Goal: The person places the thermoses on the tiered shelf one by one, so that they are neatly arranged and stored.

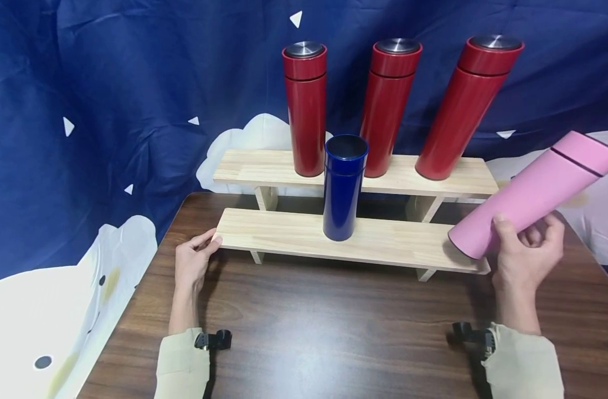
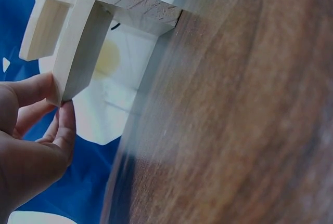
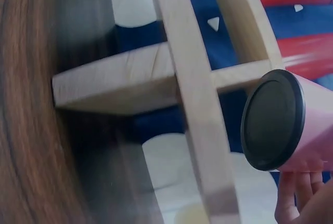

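Observation:
My right hand point(image 1: 525, 257) grips a pink thermos bottle point(image 1: 528, 191), tilted with its top toward the upper right. The bottle's lower end overlaps the right end of the lower wooden shelf point(image 1: 279, 230) in the head view; its black base point(image 3: 273, 120) shows in the right wrist view. With thumb and fingers, my left hand point(image 1: 193, 260) pinches the left end of that same shelf, at the corner of the board point(image 2: 65, 86). On the lower shelf, left of the pink bottle, a blue thermos bottle point(image 1: 342, 194) with a dark top stands upright.
Three red thermos bottles point(image 1: 306, 111) with silver lids stand on the higher shelf point(image 1: 254, 166) behind. Both shelf levels rest on wooden supports point(image 1: 423, 208) over a brown table point(image 1: 334, 321). A dark blue cloth point(image 1: 134, 83) with white figures hangs behind the table.

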